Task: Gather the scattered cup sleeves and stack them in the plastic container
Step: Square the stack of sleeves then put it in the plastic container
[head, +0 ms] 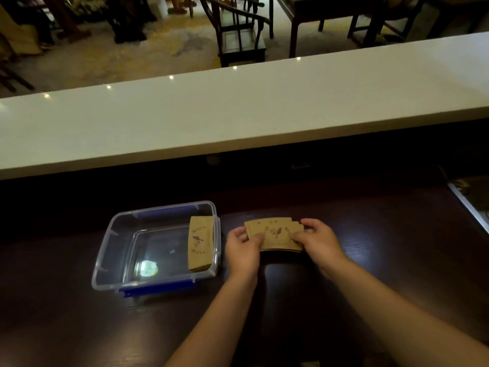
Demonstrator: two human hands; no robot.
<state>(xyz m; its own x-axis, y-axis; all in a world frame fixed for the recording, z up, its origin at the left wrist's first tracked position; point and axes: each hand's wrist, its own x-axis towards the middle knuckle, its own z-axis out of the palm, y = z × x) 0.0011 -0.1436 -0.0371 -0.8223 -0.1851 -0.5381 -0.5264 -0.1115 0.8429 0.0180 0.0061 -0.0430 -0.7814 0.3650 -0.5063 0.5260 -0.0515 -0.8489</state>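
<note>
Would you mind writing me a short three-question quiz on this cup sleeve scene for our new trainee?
1. True or false: the plastic container already holds some cup sleeves.
2. Against which side of the container do those sleeves lie, as the camera sees it: A) left, B) right, C) middle?
3. What do the left hand and right hand hold between them?

Key
1. True.
2. B: they lie against the right wall.
3. A fanned bundle of sleeves, gripped at both ends over the dark counter, just right of the container.
</note>
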